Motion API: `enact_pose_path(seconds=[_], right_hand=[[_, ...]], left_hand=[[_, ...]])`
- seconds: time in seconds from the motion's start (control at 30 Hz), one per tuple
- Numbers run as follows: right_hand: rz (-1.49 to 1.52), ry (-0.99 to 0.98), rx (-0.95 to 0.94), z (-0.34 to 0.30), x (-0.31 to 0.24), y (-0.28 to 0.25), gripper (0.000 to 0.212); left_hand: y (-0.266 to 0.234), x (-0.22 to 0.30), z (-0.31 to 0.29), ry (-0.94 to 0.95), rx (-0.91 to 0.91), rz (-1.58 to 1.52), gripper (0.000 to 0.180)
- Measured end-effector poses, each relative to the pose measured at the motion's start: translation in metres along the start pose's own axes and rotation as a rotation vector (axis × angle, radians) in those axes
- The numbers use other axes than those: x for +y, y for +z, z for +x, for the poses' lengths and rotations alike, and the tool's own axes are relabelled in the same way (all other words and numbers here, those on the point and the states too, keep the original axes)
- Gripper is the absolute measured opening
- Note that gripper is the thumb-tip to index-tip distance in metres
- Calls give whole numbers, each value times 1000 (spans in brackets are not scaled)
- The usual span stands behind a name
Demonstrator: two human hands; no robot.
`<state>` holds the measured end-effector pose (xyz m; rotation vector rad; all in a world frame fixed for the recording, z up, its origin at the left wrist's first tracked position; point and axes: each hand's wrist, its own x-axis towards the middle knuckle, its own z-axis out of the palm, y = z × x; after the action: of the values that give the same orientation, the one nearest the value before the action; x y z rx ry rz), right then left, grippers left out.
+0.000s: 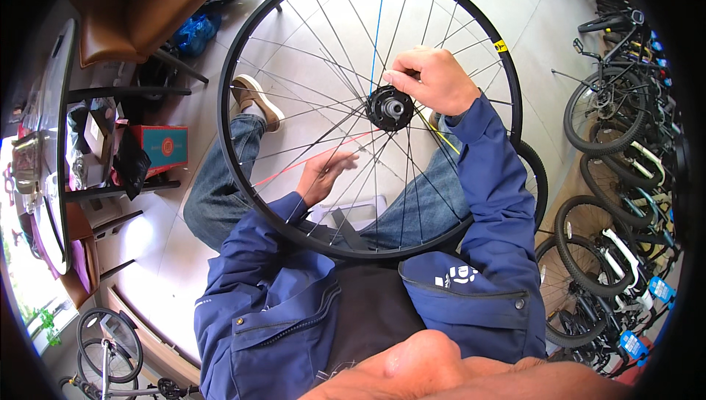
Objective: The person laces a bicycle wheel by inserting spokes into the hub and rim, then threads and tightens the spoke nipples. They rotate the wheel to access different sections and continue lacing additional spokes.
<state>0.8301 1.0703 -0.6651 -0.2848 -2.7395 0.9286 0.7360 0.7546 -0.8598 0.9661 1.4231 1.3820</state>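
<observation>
A black-rimmed bicycle wheel (pixel 512 84) stands in front of me between my knees, thinly spoked. Most spokes are dark; one is blue (pixel 379 29), one red (pixel 309 159) and one yellow (pixel 442 135). At its middle is a black hub (pixel 388 108) with a silver-grey axle end. My right hand (pixel 434 78) is closed just above the hub, thumb and forefinger pinched together; what lies between them is too small to make out. Lower left of the hub, my left hand (pixel 327 173) is among the spokes beside the red one, its fingers stretched out and apart.
Several bicycles (pixel 607 106) crowd the right side. To the left are a brown chair (pixel 121 18), a glass-topped table (pixel 66 143) and a teal and red box (pixel 163 145). A pale plastic piece (pixel 368 211) lies on the floor behind the wheel. Another bicycle (pixel 109 348) stands lower left.
</observation>
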Motion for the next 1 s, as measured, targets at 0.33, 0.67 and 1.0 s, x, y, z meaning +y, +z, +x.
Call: enact_pose_path(seconds=[0.33, 0.67, 1.0], right_hand=[[11, 29, 24, -3, -3, -8, 32], [6, -26, 19, -3, -7, -11, 31], [46, 78, 17, -4, -6, -16, 31]], left_hand=[[2, -7, 41, 252, 204, 180, 22], [-4, -3, 50, 301, 200, 377, 25], [-24, 54, 4, 281, 14, 344, 27]])
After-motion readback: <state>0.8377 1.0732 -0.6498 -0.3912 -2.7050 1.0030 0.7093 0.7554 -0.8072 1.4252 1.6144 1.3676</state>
